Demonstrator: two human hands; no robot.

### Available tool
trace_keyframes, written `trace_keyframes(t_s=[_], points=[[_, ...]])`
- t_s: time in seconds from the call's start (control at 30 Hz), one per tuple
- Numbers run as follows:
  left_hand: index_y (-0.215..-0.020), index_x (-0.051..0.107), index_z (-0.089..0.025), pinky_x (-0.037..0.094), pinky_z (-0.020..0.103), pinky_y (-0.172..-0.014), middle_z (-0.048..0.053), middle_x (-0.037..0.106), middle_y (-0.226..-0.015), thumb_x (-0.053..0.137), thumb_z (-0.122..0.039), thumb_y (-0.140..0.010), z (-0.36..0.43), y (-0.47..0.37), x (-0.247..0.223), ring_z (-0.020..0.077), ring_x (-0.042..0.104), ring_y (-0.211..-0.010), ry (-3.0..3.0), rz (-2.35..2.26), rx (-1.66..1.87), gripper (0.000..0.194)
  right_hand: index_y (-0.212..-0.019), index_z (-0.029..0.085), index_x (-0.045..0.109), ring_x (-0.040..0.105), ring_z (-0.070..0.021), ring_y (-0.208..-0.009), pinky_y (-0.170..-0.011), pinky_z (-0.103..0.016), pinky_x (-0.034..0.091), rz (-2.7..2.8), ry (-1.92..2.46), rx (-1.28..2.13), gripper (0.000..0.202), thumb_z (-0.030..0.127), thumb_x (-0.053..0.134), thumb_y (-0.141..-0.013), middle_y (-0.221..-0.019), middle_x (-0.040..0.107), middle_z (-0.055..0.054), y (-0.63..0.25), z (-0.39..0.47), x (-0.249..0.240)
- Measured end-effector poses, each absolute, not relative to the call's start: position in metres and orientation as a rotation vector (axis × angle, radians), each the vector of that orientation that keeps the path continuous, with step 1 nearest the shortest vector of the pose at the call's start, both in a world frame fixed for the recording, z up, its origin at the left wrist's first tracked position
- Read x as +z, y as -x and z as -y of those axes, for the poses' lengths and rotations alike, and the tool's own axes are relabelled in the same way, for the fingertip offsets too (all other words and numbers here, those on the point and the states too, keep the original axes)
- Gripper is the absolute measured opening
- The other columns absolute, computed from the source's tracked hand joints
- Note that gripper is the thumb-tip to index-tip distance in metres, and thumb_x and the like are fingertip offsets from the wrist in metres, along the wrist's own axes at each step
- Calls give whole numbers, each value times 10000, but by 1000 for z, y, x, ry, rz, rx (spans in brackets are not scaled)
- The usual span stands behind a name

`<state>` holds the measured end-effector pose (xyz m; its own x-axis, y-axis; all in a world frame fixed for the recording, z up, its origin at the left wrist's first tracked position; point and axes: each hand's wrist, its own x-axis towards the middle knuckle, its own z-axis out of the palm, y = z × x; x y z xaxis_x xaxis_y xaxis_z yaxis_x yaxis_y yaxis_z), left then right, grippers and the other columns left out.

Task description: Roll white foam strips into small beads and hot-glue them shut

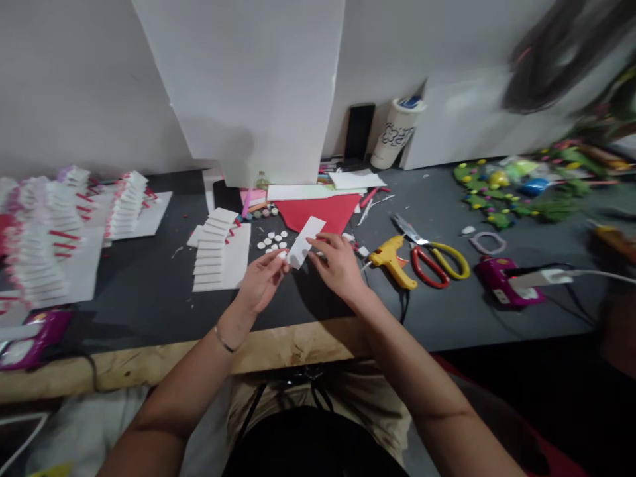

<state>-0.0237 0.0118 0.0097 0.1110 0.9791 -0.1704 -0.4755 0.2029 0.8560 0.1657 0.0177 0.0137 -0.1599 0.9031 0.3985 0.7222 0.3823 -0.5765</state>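
A small white card (307, 244) is tilted over the dark table (163, 298). My right hand (338, 264) grips its right edge between thumb and fingers. My left hand (263, 278) is pinched at the card's lower left corner, around a small white piece (283, 256). Several white discs (272, 240) lie just beyond my left hand. Red paper (320, 209) is spread behind the card. To the left stands a curved, stair-like row of white pieces (209, 255) on a white sheet (237, 257).
Right of my hands lie a yellow glue gun (395, 260), scissors (437, 260) and a purple power strip (509, 281) with a cable. A cup (397, 132) and a black phone (360, 132) stand behind. More stair-like models (44, 245) fill the left side.
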Motion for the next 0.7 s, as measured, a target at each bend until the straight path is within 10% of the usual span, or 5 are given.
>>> trace_keyframes(t_s=[0.23,0.7], points=[[-876,771,-175,576,219,-760,-26,659,-736,930,-287,-585,-16,25,23,47,572,-626,-613,-807,1207,350,-1132,215,701,681,-264,-937,-770,-369,515,1998,1638,407,295,363,503,-970,-1071,719,-100,-231,24,73],[-909,797,-202,576,294,-735,12,687,-732,898,-380,-619,-9,27,16,93,592,-642,-760,-826,1202,355,-956,137,645,610,-331,-817,-773,-475,482,1943,1952,-50,273,322,536,-787,-842,673,-177,-313,16,-12]])
